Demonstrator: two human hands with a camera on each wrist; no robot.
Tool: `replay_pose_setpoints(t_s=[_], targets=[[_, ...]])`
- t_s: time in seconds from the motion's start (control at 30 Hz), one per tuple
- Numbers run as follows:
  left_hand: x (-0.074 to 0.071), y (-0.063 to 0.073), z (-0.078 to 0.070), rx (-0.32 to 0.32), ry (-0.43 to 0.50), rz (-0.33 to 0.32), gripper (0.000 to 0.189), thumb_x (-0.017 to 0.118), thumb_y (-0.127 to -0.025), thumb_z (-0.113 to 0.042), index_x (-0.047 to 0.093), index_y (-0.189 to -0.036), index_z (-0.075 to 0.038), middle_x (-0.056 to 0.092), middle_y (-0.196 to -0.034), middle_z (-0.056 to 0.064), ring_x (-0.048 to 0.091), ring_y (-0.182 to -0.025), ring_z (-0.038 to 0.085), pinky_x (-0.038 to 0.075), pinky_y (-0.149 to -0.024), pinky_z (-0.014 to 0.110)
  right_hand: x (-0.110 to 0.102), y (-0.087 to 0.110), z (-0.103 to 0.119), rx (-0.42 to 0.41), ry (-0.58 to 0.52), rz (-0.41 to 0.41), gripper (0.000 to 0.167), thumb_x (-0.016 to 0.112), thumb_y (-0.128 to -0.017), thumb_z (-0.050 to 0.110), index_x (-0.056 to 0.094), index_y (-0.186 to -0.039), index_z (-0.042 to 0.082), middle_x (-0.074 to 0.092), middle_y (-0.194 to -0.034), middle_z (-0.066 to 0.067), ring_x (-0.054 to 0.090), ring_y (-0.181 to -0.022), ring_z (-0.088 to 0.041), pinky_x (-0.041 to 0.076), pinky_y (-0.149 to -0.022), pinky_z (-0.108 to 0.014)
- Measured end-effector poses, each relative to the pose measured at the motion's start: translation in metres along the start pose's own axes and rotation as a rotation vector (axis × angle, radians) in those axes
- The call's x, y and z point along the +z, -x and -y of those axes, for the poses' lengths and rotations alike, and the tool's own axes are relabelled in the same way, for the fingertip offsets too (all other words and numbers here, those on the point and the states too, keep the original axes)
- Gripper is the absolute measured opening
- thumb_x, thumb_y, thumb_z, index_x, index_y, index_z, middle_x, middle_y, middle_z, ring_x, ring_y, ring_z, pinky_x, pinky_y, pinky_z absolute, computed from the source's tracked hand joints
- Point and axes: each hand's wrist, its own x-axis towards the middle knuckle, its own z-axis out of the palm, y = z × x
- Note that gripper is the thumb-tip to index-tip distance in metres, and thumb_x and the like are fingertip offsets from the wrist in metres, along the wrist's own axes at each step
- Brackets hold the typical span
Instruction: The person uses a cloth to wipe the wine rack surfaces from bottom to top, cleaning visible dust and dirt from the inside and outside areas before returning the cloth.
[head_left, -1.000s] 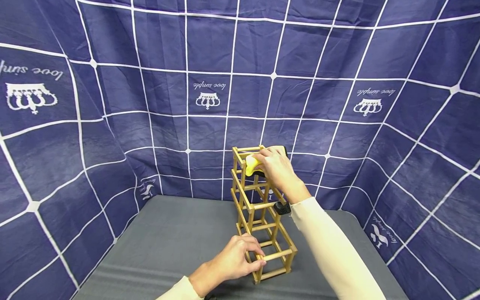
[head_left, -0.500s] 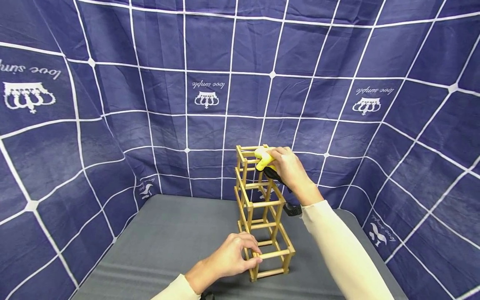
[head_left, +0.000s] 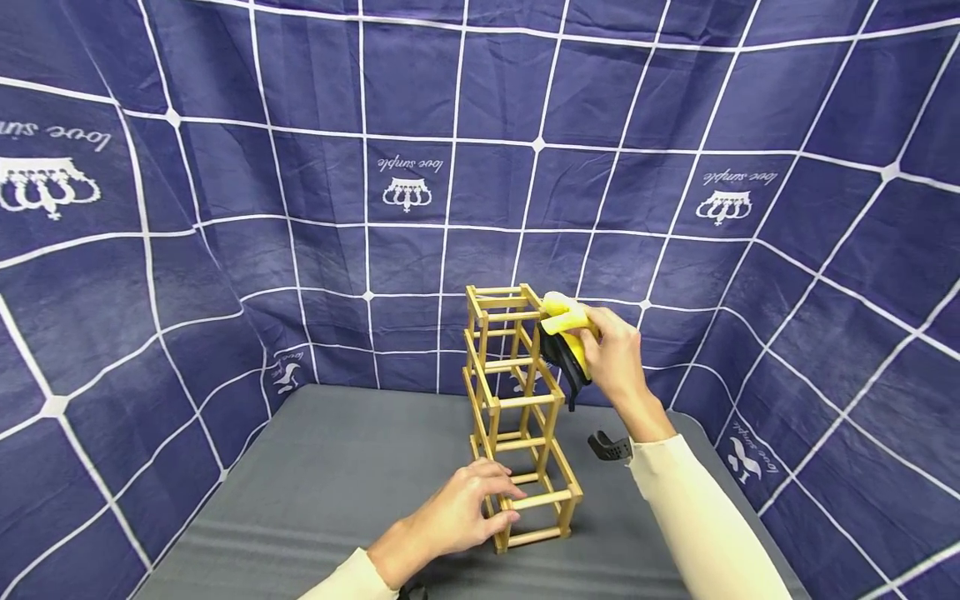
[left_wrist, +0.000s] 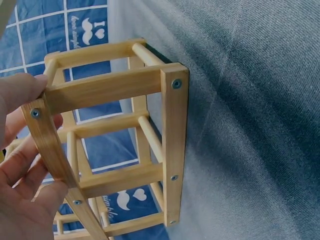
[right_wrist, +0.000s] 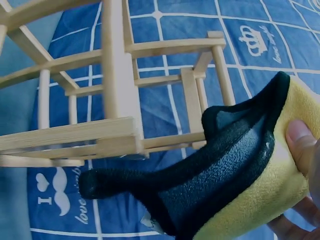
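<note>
A stepped wooden rack [head_left: 529,402] of pale slats and round rods stands on the grey surface. My left hand [head_left: 459,510] grips its near left corner; in the left wrist view, the fingers [left_wrist: 22,165] lie about the slatted side. My right hand [head_left: 617,354] pinches a folded cleaning cloth [head_left: 570,322], yellow on one face and dark grey on the other, with a black edge. This cloth hangs at the right of the rack's upper tier. In the right wrist view the dark face [right_wrist: 220,167] droops beside the rack; whether it touches the wood I cannot tell.
Dark blue fabric [head_left: 420,100] with white lines and crown prints hangs behind and on both sides. Grey cloth [head_left: 360,467] covers the surface beneath the rack. A black wrist mount [head_left: 609,447] sits by the right sleeve.
My right hand has drawn the cloth from the rack's top to the right and slightly down, beside the upper tier. The left hand keeps its hold on the near corner.
</note>
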Motion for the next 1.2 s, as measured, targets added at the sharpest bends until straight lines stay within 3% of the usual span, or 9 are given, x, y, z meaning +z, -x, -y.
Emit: replay_pose_setpoints(t_s=[0.17, 0.3, 0.4, 0.6, 0.8, 0.93, 1.2], targets=[[0.0, 0.0, 0.001, 0.025, -0.016, -0.028, 0.021, 0.096, -0.098, -0.014, 0.09, -0.118, -0.017, 0.086, -0.122, -0.002, 0.08, -0.125, 0.021, 0.068, -0.111, 0.041, -0.013, 0.019, -0.002, 0.077, 0.016, -0.032, 0.033, 0.082, -0.094, -0.01, 0.085, -0.127, -0.004, 0.087, -0.109, -0.022, 0.074, -0.081, -0.038, 0.056, -0.076, -0.041], [-0.005, 0.003, 0.004, 0.026, -0.012, -0.039, 0.021, 0.095, -0.097, -0.011, 0.09, -0.116, -0.017, 0.086, -0.12, -0.002, 0.08, -0.126, 0.022, 0.068, -0.111, 0.044, -0.02, 0.032, -0.006, 0.144, 0.019, -0.037, 0.031, 0.085, -0.095, -0.007, 0.086, -0.126, -0.001, 0.087, -0.108, -0.02, 0.073, -0.081, -0.035, 0.046, -0.077, -0.016], [-0.009, 0.007, 0.007, 0.026, -0.017, -0.048, 0.021, 0.093, -0.097, -0.008, 0.09, -0.116, -0.016, 0.087, -0.122, -0.001, 0.079, -0.126, 0.024, 0.069, -0.11, 0.045, -0.025, 0.043, -0.01, 0.175, 0.023, -0.032, 0.03, 0.091, -0.096, 0.0, 0.087, -0.125, 0.0, 0.087, -0.107, -0.018, 0.074, -0.081, -0.034, 0.041, -0.078, -0.007], [-0.018, 0.015, 0.015, 0.044, -0.039, -0.089, 0.024, 0.093, -0.093, -0.002, 0.089, -0.113, -0.014, 0.087, -0.115, -0.001, 0.079, -0.128, 0.027, 0.068, -0.109, 0.048, -0.036, 0.068, -0.014, 0.234, 0.047, -0.009, 0.03, 0.092, -0.096, 0.006, 0.088, -0.125, 0.003, 0.085, -0.102, -0.015, 0.07, -0.076, -0.029, 0.042, -0.072, -0.012], [-0.027, 0.024, 0.023, 0.034, -0.047, -0.105, 0.025, 0.092, -0.092, 0.0, 0.089, -0.111, -0.015, 0.086, -0.111, -0.006, 0.077, -0.133, 0.031, 0.068, -0.108, 0.057, -0.046, 0.09, -0.018, 0.317, 0.051, 0.032, 0.03, 0.093, -0.097, 0.004, 0.088, -0.126, 0.003, 0.089, -0.115, -0.016, 0.08, -0.089, -0.025, 0.047, -0.077, -0.004], [-0.034, 0.029, 0.03, 0.027, -0.052, -0.125, 0.027, 0.092, -0.089, 0.002, 0.089, -0.109, -0.017, 0.087, -0.111, -0.006, 0.078, -0.132, 0.033, 0.068, -0.106, 0.059, -0.052, 0.104, -0.023, 0.354, 0.074, 0.047, 0.031, 0.093, -0.095, 0.005, 0.088, -0.126, 0.006, 0.089, -0.113, -0.014, 0.079, -0.088, -0.021, 0.048, -0.074, -0.005], [-0.045, 0.037, 0.051, -0.005, -0.094, -0.178, 0.035, 0.091, -0.083, 0.008, 0.087, -0.103, -0.02, 0.089, -0.111, -0.007, 0.081, -0.126, 0.035, 0.07, -0.102, 0.058, -0.057, 0.129, -0.03, 0.385, 0.064, 0.075, 0.033, 0.093, -0.096, 0.004, 0.087, -0.129, 0.004, 0.089, -0.118, -0.018, 0.087, -0.095, -0.037, 0.054, -0.076, -0.005]])
